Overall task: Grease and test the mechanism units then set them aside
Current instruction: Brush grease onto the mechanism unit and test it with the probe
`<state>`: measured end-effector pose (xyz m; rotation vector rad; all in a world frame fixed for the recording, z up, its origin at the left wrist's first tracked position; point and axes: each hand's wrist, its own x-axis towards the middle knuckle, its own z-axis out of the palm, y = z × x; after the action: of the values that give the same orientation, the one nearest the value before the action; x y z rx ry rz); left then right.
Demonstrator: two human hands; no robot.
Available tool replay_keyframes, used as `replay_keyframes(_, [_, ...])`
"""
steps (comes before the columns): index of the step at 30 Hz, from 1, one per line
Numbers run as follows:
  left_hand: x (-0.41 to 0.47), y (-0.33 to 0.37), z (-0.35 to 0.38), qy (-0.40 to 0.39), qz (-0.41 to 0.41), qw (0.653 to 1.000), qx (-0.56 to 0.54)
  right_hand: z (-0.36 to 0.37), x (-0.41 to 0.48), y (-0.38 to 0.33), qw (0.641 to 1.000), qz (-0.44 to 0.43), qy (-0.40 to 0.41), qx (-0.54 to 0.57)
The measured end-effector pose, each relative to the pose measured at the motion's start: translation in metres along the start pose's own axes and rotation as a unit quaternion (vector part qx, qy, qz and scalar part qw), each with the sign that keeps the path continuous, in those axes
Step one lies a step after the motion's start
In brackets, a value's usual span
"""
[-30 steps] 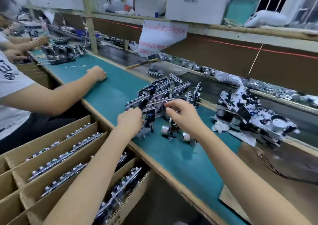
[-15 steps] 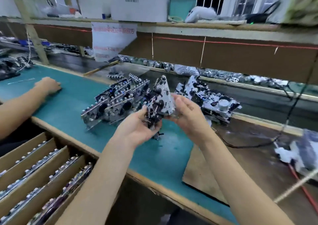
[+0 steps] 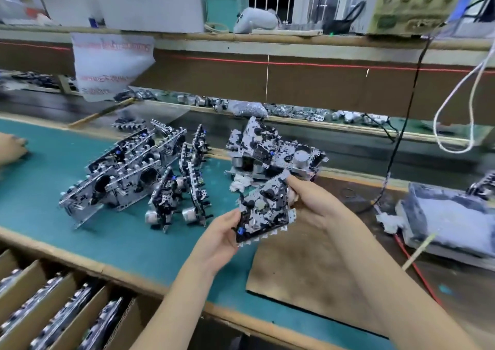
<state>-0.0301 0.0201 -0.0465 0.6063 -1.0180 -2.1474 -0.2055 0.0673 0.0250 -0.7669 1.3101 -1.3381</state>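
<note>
Held unit: the black-and-silver metal mechanism plate (image 3: 265, 210) hangs tilted in mid-air, over the seam between the green mat (image 3: 80, 229) and the worn brown board (image 3: 308, 264).
Left hand: the left hand (image 3: 222, 234) grips its near-left corner, thumb on top.
Right hand: the right hand (image 3: 313, 202) pinches the far-right edge, fingers curled round it.
Handling: I judge it best to hold the frame edges only, off the gears, and to keep the face up for greasing.
Applicator: a pale thin stick (image 3: 417, 250), probably for grease, leans on the grey wrapped block (image 3: 450, 215), far right, well apart.
Waiting units: a leaning row of silver mechanism units (image 3: 128, 173) stands on the mat, left.
Far pile: a heap of silver units (image 3: 276, 154) lies just beyond the held one.
</note>
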Motion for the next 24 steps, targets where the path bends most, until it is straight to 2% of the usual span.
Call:
replay_keyframes(1, [0.001,-0.003,-0.002,0.012,0.004,1.0,-0.008,-0.006,0.004,0.001,0.997,-0.012,0.015,-0.079])
replay_keyframes(2, [0.002,-0.006,-0.003,0.025,0.006,0.999,-0.021,-0.012,0.01,0.002,0.976,-0.041,0.055,-0.207])
replay_keyframes(3, [0.003,-0.008,-0.005,0.035,0.011,0.999,-0.036,-0.02,0.017,0.005,0.929,-0.08,0.106,-0.347])
replay_keyframes(4, [0.004,-0.01,-0.007,0.042,0.015,0.998,-0.049,-0.027,0.023,0.008,0.867,-0.098,0.152,-0.465])
replay_keyframes(5, [0.005,-0.012,-0.009,0.05,0.018,0.997,-0.057,-0.032,0.028,0.013,0.815,-0.087,0.172,-0.546])
replay_keyframes(7, [0.006,-0.012,-0.012,0.064,0.022,0.996,-0.063,-0.037,0.038,0.029,0.753,-0.04,0.149,-0.639])
replay_keyframes(9, [0.008,-0.012,-0.014,0.072,0.025,0.995,-0.069,-0.038,0.044,0.046,0.733,-0.018,0.122,-0.669])
replay_keyframes(11, [0.009,-0.011,-0.016,0.071,0.028,0.994,-0.074,-0.039,0.045,0.053,0.739,-0.032,0.133,-0.659])
replay_keyframes(13, [0.011,-0.011,-0.019,0.076,0.032,0.994,-0.076,-0.042,0.045,0.054,0.76,-0.049,0.141,-0.632])
replay_keyframes(17, [0.013,-0.012,-0.021,0.087,0.036,0.993,-0.072,-0.048,0.033,0.042,0.844,-0.088,0.135,-0.512])
replay_keyframes(19, [0.014,-0.013,-0.022,0.085,0.038,0.993,-0.069,-0.049,0.023,0.033,0.868,-0.123,0.128,-0.464])
replay_keyframes(24, [0.015,-0.014,-0.022,0.09,0.041,0.992,-0.073,-0.047,0.0,0.017,0.914,-0.178,0.038,-0.362])
